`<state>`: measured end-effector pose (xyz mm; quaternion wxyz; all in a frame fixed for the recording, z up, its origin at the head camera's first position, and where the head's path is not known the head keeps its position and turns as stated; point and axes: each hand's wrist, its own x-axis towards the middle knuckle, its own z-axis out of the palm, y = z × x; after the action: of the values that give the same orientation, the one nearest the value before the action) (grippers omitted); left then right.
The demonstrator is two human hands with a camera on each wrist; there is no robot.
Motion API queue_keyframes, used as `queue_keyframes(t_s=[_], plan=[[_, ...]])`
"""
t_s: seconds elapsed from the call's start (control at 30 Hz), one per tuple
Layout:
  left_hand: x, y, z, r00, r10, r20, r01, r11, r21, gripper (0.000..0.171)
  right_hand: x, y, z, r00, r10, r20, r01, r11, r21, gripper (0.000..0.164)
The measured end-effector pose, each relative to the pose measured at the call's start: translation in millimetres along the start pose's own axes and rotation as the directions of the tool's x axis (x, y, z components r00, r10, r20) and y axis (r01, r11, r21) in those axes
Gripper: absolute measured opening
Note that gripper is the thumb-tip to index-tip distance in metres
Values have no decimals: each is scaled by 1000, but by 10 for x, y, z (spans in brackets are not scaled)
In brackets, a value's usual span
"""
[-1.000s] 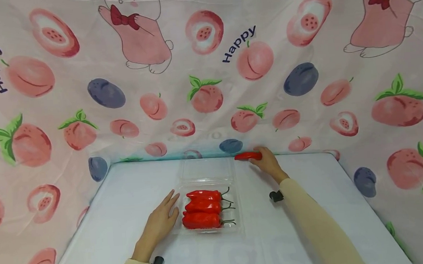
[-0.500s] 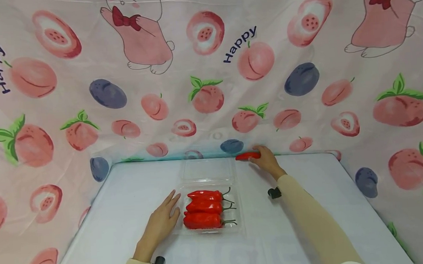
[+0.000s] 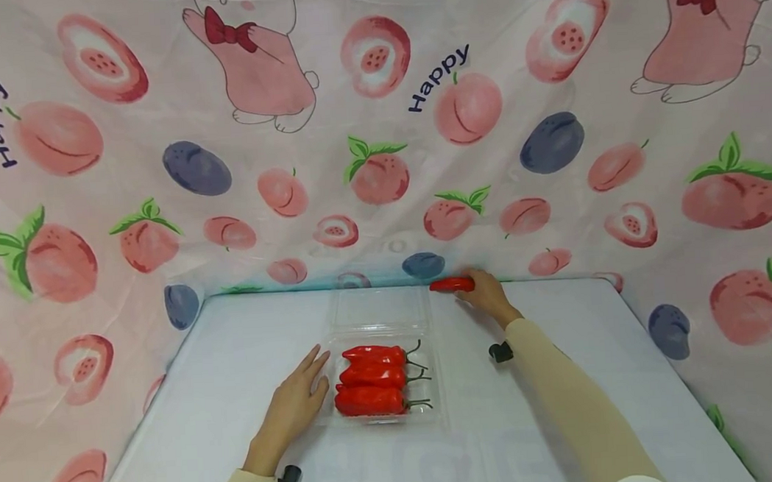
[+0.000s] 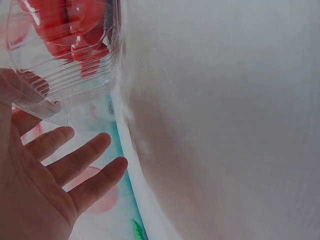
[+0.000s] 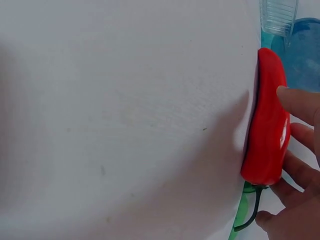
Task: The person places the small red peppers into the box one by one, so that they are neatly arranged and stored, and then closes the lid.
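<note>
A clear plastic clamshell box [image 3: 426,415] sits in the middle of the table with its lid [image 3: 378,308] folded back. Inside it, three red peppers [image 3: 371,401] lie side by side, stems to the right. My left hand [image 3: 293,403] is spread beside the box's left side, its fingers straight; in the left wrist view the thumb is partly behind the clear plastic. At the far table edge, right of the lid, my right hand [image 3: 489,295] holds another red pepper [image 5: 267,120] by its stem end. Its green stem [image 5: 256,205] shows near the little finger.
The white table [image 3: 246,338] ends at a hanging cloth [image 3: 327,149] printed with peaches, which covers the back and sides. Dark wrist devices, one of them a black block [image 3: 501,352], are strapped on both arms.
Hardly anything differs. The right hand, still at the far edge with the pepper, has shifted very slightly. The left hand stays beside the box.
</note>
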<state>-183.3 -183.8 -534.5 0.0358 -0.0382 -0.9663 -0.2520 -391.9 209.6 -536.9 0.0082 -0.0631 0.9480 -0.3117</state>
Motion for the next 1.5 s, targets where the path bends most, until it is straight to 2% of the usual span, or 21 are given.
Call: queue_keyframes(t_s=[0.27,0.5,1.1,1.5], plan=[[-3,5,-5,1000,-7,4,7,1000,-4,54,-39,-12,-23,999,26,37,-26,999,-21,50],[-7,18,-33,1000,10,-6,-10,1000,-13,50,-60,10,-27,999,2,45,-1,999,-33,45],[-21,40,-62,1000,2,8,-2,1000,-17,51,-204,-24,-22,996,59,64,-60,998,15,47],[-19,26,-38,1000,7,7,-6,1000,-23,51,-316,-29,-52,997,57,44,-58,998,27,48]])
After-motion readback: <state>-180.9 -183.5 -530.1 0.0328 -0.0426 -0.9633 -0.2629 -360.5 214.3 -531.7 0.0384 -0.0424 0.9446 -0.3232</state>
